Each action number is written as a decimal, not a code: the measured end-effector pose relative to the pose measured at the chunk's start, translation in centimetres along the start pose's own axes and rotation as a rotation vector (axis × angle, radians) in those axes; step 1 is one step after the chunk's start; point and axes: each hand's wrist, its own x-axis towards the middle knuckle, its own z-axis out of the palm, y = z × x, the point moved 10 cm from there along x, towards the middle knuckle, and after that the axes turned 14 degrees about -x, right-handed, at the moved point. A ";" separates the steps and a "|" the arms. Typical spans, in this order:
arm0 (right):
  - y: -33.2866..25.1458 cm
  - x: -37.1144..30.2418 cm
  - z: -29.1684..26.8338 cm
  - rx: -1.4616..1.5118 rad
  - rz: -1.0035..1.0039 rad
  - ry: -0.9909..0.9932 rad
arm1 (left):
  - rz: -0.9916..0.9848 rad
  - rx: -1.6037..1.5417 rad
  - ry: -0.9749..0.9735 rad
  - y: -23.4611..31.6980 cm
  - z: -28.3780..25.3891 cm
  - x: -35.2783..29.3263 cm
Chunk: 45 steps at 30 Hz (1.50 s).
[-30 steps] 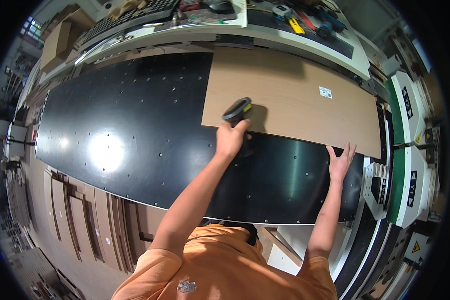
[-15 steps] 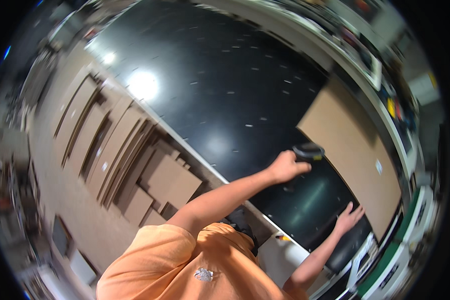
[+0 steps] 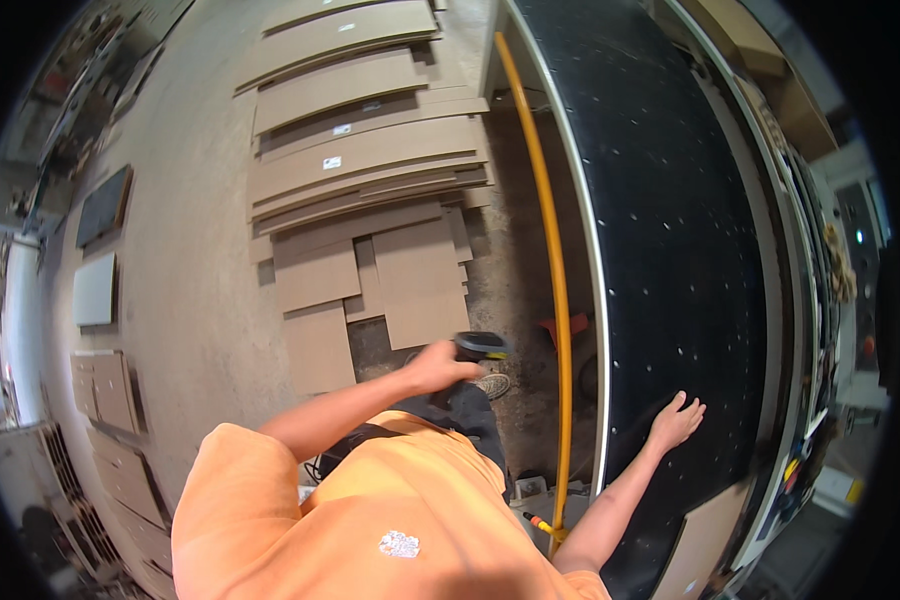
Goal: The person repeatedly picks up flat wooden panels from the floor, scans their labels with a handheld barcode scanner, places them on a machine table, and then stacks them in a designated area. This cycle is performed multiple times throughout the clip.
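My left hand is closed round a black handheld scanner with a yellow spot, blurred by motion. It is held out above the floor, left of the long black table. Past the scanner, stacks of brown boards lie on the floor, some with small white labels. My right hand has its fingers spread over the black table surface and holds nothing. A brown panel lies on the table, nearer to me and right of that hand, partly cut off by the lower edge of the picture.
An orange-yellow rail or hose runs along the table's left side. Further left on the floor lie a dark panel, a white panel and more brown boards. A cluttered shelf edge borders the table's right side.
My view has turned left, toward the boards on the floor. The left hand with the scanner has swung from above the black table to above the floor. The right hand stays over the table.
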 end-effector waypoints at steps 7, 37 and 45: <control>-17.6 -2.7 -3.0 0.124 -0.330 0.086 | -0.038 -0.260 0.560 -8.2 -17.4 -8.7; -84.0 -9.9 15.8 0.284 -1.211 -0.931 | -0.166 -0.837 1.096 -3.6 -21.3 -0.1; -104.0 -7.2 23.3 0.515 -0.867 -0.887 | -0.517 -0.853 1.243 -9.0 -19.5 -1.6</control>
